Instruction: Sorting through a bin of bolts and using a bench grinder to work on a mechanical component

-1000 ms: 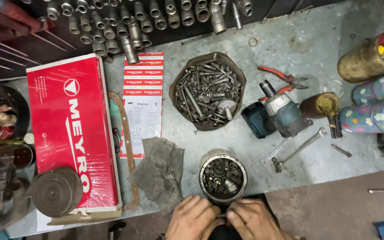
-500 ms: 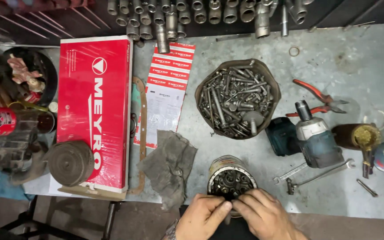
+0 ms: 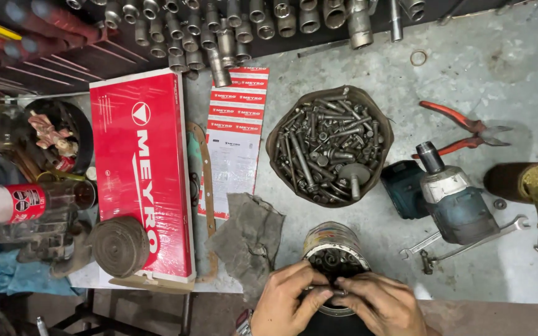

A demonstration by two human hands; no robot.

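Note:
A round metal tin [image 3: 330, 241] full of small dark parts stands at the bench's near edge. My left hand [image 3: 290, 300] and my right hand [image 3: 381, 305] meet over its near rim, fingertips pinched together on a small part there. What exactly they pinch is too small to tell. A grey rag [image 3: 247, 235] lies just left of the tin.
A brown bowl of bolts [image 3: 329, 144] sits behind the tin. Right of it lie a teal power driver [image 3: 449, 196], wrenches [image 3: 468, 244] and red pliers [image 3: 462, 132]. A red box [image 3: 141, 168], a tape roll [image 3: 119, 246] and sockets [image 3: 231, 31] are to the left and back.
The view has shifted so the bench sits further right and closer. My hands stay at the tin's near rim, fingers drawn tighter together.

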